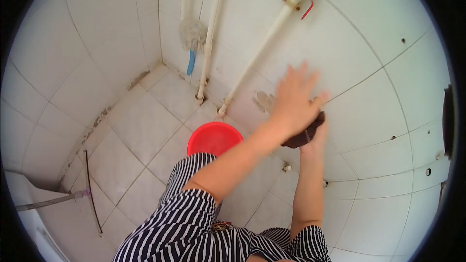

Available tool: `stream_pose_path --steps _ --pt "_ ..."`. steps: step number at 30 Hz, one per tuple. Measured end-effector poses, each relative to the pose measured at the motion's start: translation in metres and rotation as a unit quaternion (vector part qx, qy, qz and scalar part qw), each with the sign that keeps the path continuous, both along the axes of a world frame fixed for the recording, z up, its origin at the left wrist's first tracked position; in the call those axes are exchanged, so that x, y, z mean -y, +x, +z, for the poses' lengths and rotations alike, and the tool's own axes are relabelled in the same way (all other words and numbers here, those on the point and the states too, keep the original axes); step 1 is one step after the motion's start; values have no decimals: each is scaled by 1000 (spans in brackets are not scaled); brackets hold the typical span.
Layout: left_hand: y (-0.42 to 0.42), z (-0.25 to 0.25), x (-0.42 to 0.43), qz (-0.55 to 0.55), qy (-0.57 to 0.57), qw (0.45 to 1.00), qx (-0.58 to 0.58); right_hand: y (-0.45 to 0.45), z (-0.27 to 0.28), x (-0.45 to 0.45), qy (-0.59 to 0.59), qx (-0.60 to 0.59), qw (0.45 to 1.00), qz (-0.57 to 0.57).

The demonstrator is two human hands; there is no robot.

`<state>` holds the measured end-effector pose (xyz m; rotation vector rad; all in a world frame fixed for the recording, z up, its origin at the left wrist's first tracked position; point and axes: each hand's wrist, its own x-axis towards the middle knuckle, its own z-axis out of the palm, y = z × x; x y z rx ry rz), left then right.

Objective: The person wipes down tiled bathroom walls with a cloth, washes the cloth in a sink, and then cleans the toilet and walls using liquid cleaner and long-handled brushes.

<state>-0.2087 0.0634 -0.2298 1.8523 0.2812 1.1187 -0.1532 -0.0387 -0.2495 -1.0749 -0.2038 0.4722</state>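
Note:
My left hand [295,99] reaches across with its fingers stretched apart, slightly blurred, in front of the tiled wall. Below its palm is a dark brown piece of cloth [305,136], bunched up. My right hand [319,137] grips the cloth from the right, its fingers mostly hidden behind the cloth and my left hand. Whether my left palm touches the cloth, I cannot tell. On the floor below and to the left stands a red plastic basin [216,138], partly covered by my striped clothing.
White pipes [259,51] run down the wall to the floor; one carries a valve with a red lever [307,9]. A blue-ended hose [191,62] hangs at the corner. At left, a grey hose [51,201] comes from a white appliance [30,216]. A small tap [286,167] sits low.

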Motion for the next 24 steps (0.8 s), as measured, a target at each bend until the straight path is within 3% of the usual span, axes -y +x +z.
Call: stream_pose_path --steps 2,4,6,7,8,9,10,11,12,13,16,18,20,21,22,24 --pt "-57 37 9 -181 -79 980 12 -14 28 -3 32 49 998 4" --pt "-57 43 11 -161 -34 986 -5 -44 66 -12 43 34 998 19" --pt "-12 18 8 -31 -165 972 166 -62 83 -27 32 12 998 49" --pt "-9 15 -2 -109 -346 905 222 -69 73 -26 -60 200 974 90" --pt "-13 10 -15 -189 -511 796 263 -74 71 -25 -151 378 906 120" --pt "-11 -5 -34 -152 -532 793 257 -77 81 -22 -144 389 903 113" --pt "-1 -18 -47 -134 -591 741 290 -82 97 -18 -260 504 812 136" --pt "-5 -13 -63 -170 -715 587 340 -82 111 -15 -370 600 694 149" --pt "-7 -54 -86 -426 -646 507 381 -71 119 -10 -401 658 636 37" --pt "-18 -28 -89 -193 -722 579 324 -49 131 -2 -403 705 582 -41" --pt "-3 -31 -112 -92 -717 593 355 15 180 21 -385 762 451 -260" --pt "-9 11 -122 -14 -633 652 418 48 205 36 -401 772 347 -351" --pt "-11 68 -135 -96 -539 691 472 78 217 50 -417 781 321 -337" --pt "-9 98 -152 -65 -448 774 442 88 217 53 -433 790 295 -318" --pt "-7 136 -163 -7 -371 818 440 95 212 51 -431 790 294 -322" --pt "10 200 -187 111 -251 838 471 111 197 49 -388 820 221 -360"
